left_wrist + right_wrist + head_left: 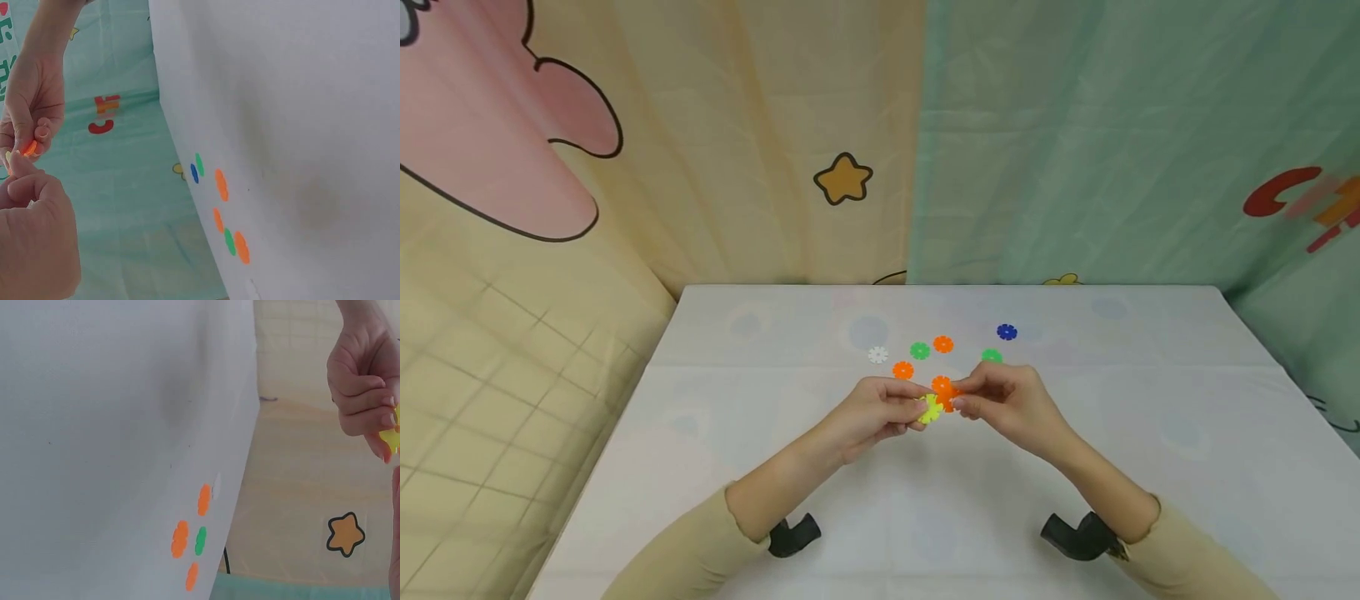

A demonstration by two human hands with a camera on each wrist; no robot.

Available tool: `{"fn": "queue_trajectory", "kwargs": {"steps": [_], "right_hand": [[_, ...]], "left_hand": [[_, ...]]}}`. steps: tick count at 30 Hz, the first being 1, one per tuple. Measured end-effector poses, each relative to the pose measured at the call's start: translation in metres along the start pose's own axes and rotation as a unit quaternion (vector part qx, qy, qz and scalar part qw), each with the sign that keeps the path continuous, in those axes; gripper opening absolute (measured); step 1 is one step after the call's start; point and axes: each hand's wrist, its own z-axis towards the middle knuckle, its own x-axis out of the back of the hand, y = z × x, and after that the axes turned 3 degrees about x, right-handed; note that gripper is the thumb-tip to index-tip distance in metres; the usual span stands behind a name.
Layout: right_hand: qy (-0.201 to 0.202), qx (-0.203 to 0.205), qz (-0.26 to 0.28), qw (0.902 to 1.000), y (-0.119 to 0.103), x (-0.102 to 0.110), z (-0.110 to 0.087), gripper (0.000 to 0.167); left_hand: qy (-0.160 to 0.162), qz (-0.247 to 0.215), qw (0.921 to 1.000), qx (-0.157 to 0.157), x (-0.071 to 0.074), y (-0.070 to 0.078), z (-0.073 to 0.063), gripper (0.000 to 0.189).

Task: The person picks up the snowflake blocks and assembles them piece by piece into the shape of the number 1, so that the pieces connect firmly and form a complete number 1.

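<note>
In the head view my left hand (880, 413) pinches a yellow notched snowflake disc (931, 409) between thumb and fingers. Opposite it, my right hand (1017, 410) pinches an orange notched disc (948, 403) by its edge. The two discs meet edge to edge, overlapping in this view, and fingertips cover part of each. In the left wrist view the held orange disc (30, 148) shows between both hands, above the table. The right wrist view catches the yellow disc (389, 436) at its right edge, under the curled fingers of the left hand (362, 381).
Beyond the hands, several loose discs lie on the white table (775, 433): white (877, 355), orange (903, 370), green (920, 351), another orange (943, 344), a third orange (941, 383), a second green (992, 356) and blue (1007, 332). A printed curtain (760, 125) hangs behind.
</note>
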Motion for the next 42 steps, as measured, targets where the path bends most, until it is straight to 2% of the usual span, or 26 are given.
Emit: {"fn": "queue_trajectory", "kwargs": {"steps": [6,8,11,18,24,32,42], "right_hand": [[0.003,0.084,-0.029,0.996,-0.003,-0.006,0.002,0.022],[0.008,0.098,-0.028,0.9948,-0.003,-0.009,0.002,0.022],[0.012,0.096,-0.02,0.9951,-0.001,-0.012,0.001,0.021],[0.012,0.06,0.022,0.9979,0.009,-0.012,-0.004,0.019],[-0.008,0.009,0.071,0.9974,0.017,-0.01,-0.009,0.016],[-0.033,-0.064,0.075,0.9946,0.026,-0.007,-0.013,0.015],[-0.03,-0.1,0.046,0.9935,0.031,-0.007,-0.011,0.01]], "left_hand": [[0.019,0.007,0.9998,0.003,-0.005,0.003,-0.001,0.029],[0.028,0.006,0.9996,0.006,-0.005,0.002,-0.001,0.028],[0.035,0.003,0.9993,0.012,-0.005,0.0,0.0,0.027],[0.028,-0.016,0.9992,0.025,-0.004,-0.007,0.003,0.027],[0.011,-0.02,0.999,0.038,-0.001,-0.012,0.005,0.027],[-0.02,-0.02,0.9978,0.06,0.005,-0.018,0.009,0.026],[-0.023,-0.032,0.9978,0.053,0.008,-0.024,0.01,0.025]]}}
